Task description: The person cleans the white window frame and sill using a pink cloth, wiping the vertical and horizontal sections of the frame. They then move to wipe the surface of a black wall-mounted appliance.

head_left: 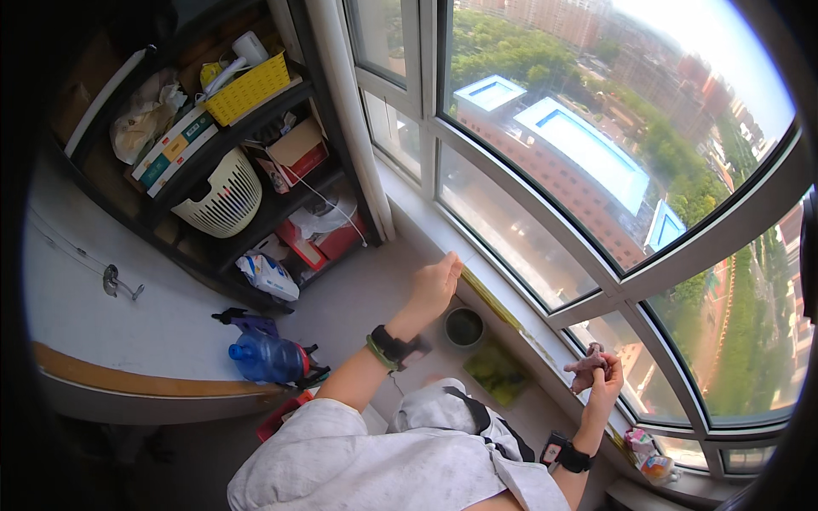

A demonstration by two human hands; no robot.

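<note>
My right hand (603,381) pinches a crumpled, greyish-pink cloth (584,364) between thumb and fingers. It is raised beside the lower window panes, over the sill. Farther forward and to the left, my left hand (435,285) is at the inner edge of the window sill (487,266). Its fingers are drawn together and curled, and the palm side is hidden, so I cannot make out anything in it. Along the sill's edge near that hand runs a yellowish strip (494,308).
A round pot (464,327) and a tray with something green (498,373) stand on the floor below the sill. On the left are a dark shelf rack with a yellow basket (248,89) and a cream basket (220,198), plus a blue water jug (260,357). Small packages (652,460) lie at the sill's near end.
</note>
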